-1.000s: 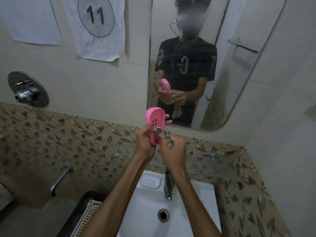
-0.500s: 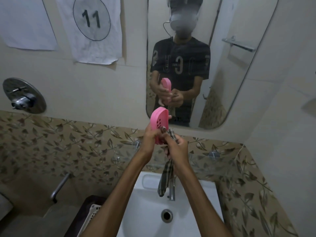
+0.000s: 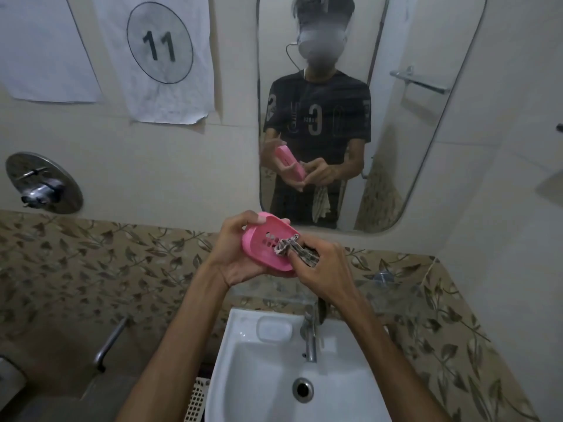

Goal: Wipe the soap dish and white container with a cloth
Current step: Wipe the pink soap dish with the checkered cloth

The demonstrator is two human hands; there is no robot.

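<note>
My left hand [image 3: 234,254] grips a pink soap dish [image 3: 265,246] with drain slots, held above the sink with its hollow side up and tilted toward me. My right hand [image 3: 323,271] is closed on a bunched checked cloth [image 3: 292,248], whose tip presses into the dish's inner surface near the slots. The cloth's tail runs under my right hand and is mostly hidden. No white container shows apart from the sink.
A white sink [image 3: 262,376] with a chrome tap [image 3: 309,339] is directly below my hands. A mirror [image 3: 396,147] hangs on the wall ahead, a shower valve [image 3: 42,184] is at left, and a white perforated basket [image 3: 198,400] sits beside the sink.
The soap dish has tipped from upright to lying hollow side up and moved lower. The cloth, which hung down beside it, is now pressed inside the dish.
</note>
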